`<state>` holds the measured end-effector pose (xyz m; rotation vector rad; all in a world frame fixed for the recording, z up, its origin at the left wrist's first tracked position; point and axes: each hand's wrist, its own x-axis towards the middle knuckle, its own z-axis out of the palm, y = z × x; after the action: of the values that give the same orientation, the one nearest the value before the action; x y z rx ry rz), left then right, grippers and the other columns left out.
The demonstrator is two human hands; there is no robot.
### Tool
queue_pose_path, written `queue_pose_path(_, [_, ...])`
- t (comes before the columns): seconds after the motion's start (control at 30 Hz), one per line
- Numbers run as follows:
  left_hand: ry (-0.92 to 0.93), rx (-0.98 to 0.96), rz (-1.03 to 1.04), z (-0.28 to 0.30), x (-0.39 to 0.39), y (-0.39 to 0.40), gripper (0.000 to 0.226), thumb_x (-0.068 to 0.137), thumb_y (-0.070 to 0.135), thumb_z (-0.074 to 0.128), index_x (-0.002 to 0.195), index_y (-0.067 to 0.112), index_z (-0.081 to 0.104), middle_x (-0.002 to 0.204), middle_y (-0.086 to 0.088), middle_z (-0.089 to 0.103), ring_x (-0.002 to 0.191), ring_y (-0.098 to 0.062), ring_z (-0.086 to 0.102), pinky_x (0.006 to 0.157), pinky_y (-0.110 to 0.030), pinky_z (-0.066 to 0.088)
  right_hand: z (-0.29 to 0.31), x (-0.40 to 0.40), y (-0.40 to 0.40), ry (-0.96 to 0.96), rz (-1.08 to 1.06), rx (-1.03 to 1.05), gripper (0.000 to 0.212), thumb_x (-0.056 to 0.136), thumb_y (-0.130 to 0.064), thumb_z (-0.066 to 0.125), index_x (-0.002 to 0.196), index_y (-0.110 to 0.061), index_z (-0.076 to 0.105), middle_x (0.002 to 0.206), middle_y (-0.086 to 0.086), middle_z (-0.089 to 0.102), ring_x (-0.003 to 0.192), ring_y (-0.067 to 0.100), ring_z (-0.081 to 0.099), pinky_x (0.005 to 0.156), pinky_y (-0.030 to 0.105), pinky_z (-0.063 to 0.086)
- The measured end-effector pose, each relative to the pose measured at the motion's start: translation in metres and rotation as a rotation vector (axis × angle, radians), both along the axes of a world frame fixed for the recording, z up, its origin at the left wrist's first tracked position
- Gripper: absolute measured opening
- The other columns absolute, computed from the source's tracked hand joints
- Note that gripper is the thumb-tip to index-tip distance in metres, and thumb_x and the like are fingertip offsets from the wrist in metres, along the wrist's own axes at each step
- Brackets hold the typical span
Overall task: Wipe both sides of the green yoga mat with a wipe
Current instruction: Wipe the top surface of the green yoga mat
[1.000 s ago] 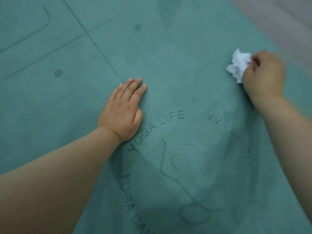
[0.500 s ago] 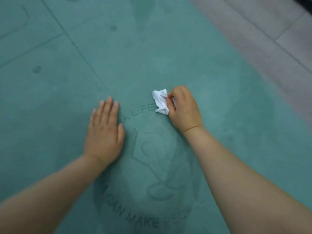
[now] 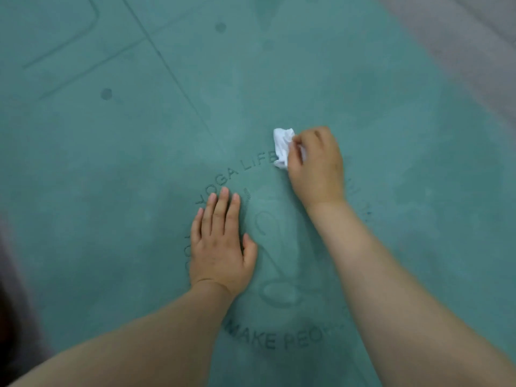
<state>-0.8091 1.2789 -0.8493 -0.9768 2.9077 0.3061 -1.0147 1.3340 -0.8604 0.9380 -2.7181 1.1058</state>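
Note:
The green yoga mat (image 3: 377,113) lies flat and fills nearly the whole view, printed side up with a round "YOGA LIFE" logo and guide lines. My right hand (image 3: 317,166) grips a crumpled white wipe (image 3: 283,146) and presses it on the mat just right of the word "LIFE". My left hand (image 3: 220,244) lies flat with straight fingers on the left part of the logo, palm down on the mat. Damp, darker streaks show on the mat around the logo.
Grey tiled floor (image 3: 474,37) shows beyond the mat's right edge at the top right. A dark blurred shape (image 3: 16,317) sits at the lower left edge of the view.
My right hand swept the wipe from the mat's right side leftward to the logo. My left hand slid from above the logo onto its left part.

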Motion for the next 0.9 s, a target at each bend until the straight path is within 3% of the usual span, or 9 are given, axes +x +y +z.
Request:
queue_pose_path(0.13, [-0.009,0.000,-0.007,0.001,-0.001,0.001,0.072,0.082,0.033,0.037,0.150,0.009,0.039,0.158,-0.009,0.033,0.148,-0.024,0.025,0.120,-0.044,0.014,0.006,0.050,-0.014,0.028,0.556,0.053,0.007,0.082,-0.009,0.061,0.081,-0.003,0.062,0.088,0.015,0.058,0.078,0.034,0.055,0.067,0.040,0.047])
queue_pose_path(0.23, [-0.001,-0.010,-0.011,-0.001,0.002,-0.001,0.071,0.082,0.033,0.038,0.150,0.010,0.038,0.159,-0.009,0.032,0.148,-0.024,0.023,0.121,-0.042,0.011,0.005,0.000,-0.004,0.111,0.701,0.116,0.011,0.084,-0.011,0.058,0.081,-0.002,0.064,0.088,0.017,0.061,0.076,0.034,0.057,0.063,0.038,0.048])
queue_pose_path(0.3, [0.000,-0.013,-0.009,-0.001,0.003,-0.001,0.071,0.082,0.033,0.038,0.150,0.010,0.038,0.159,-0.009,0.031,0.148,-0.024,0.022,0.121,-0.040,0.008,0.007,-0.067,0.011,0.149,0.503,0.179,0.023,0.088,-0.019,0.049,0.084,0.000,0.062,0.090,0.021,0.058,0.080,0.038,0.057,0.066,0.041,0.046])
queue_pose_path(0.43, [0.009,-0.002,-0.010,0.000,0.002,-0.001,0.071,0.083,0.033,0.037,0.150,0.011,0.038,0.159,-0.009,0.032,0.148,-0.024,0.020,0.122,-0.038,0.006,0.007,-0.197,0.072,-0.037,-0.415,0.302,0.050,0.085,-0.044,0.041,0.094,-0.001,0.066,0.103,0.026,0.063,0.096,0.040,0.057,0.082,0.043,0.042])
queue_pose_path(0.5, [0.011,-0.001,-0.008,-0.001,0.001,-0.001,0.070,0.084,0.033,0.036,0.150,0.011,0.037,0.159,-0.009,0.031,0.149,-0.024,0.019,0.122,-0.038,0.005,0.013,-0.203,0.067,-0.118,-0.558,0.214,0.054,0.087,-0.050,0.046,0.092,-0.001,0.069,0.100,0.024,0.067,0.095,0.036,0.062,0.081,0.038,0.044])
queue_pose_path(0.6, [0.004,0.007,-0.017,0.000,0.002,0.000,0.069,0.085,0.033,0.036,0.150,0.010,0.036,0.159,-0.009,0.031,0.149,-0.025,0.020,0.122,-0.038,0.005,0.018,-0.132,0.021,-0.081,-0.327,0.134,0.038,0.091,-0.035,0.057,0.082,0.001,0.069,0.086,0.024,0.067,0.081,0.032,0.064,0.069,0.035,0.037])
queue_pose_path(0.77, [0.010,0.002,-0.025,-0.002,-0.001,-0.001,0.070,0.081,0.032,0.037,0.147,0.009,0.040,0.156,-0.012,0.035,0.146,-0.028,0.026,0.120,-0.043,0.012,0.014,0.018,-0.009,0.013,0.707,0.157,0.010,0.073,-0.002,0.066,0.072,-0.003,0.055,0.077,0.017,0.054,0.066,0.031,0.053,0.054,0.036,0.044])
queue_pose_path(0.83, [-0.002,0.001,-0.027,-0.002,-0.001,-0.002,0.070,0.082,0.032,0.037,0.148,0.009,0.040,0.157,-0.012,0.034,0.147,-0.027,0.025,0.120,-0.043,0.012,0.021,-0.020,-0.015,0.040,0.721,0.176,0.014,0.081,-0.016,0.060,0.076,-0.003,0.058,0.079,0.019,0.057,0.066,0.028,0.054,0.056,0.033,0.040])
queue_pose_path(0.9, [-0.014,-0.002,-0.024,-0.002,0.000,-0.002,0.070,0.083,0.033,0.037,0.149,0.010,0.038,0.158,-0.010,0.032,0.148,-0.026,0.022,0.121,-0.042,0.009,0.022,-0.087,-0.017,0.081,0.387,0.181,0.029,0.088,-0.026,0.056,0.086,0.002,0.064,0.088,0.025,0.061,0.075,0.032,0.058,0.066,0.035,0.034])
